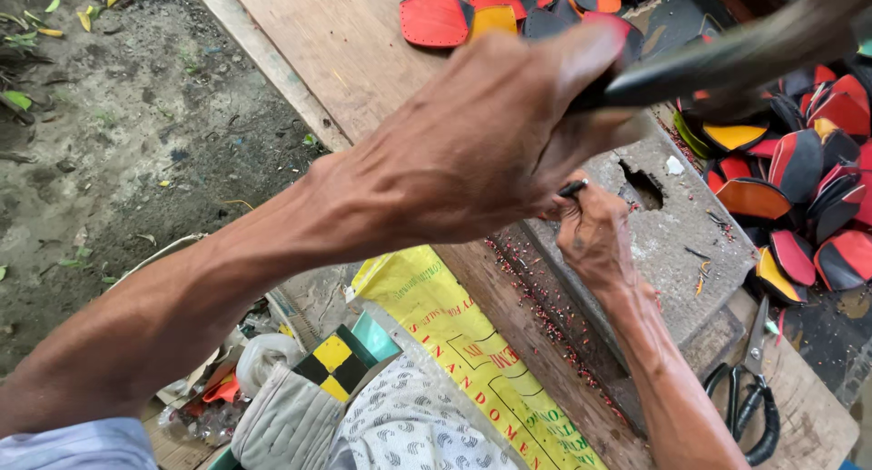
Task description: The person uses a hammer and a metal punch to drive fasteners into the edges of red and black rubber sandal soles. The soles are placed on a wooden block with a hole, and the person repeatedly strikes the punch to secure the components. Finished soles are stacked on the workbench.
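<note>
My left hand (490,134) is raised close to the camera and grips the dark handle of a blurred striking tool (736,57) that points up to the right. Below it, my right hand (595,234) rests on a grey stone block (677,225) and pinches a small black punch (572,188) upright. The block has a ragged hole (643,187) just right of that hand. What lies under the punch tip is hidden by my fingers.
Several red, black, orange and yellow oval cut pieces (799,161) are heaped at the right and along the top (436,20). Black-handled scissors (749,393) lie at the lower right. Tiny red scraps (545,306) dot the wooden bench (336,43). A yellow sack (463,343) hangs by my knees.
</note>
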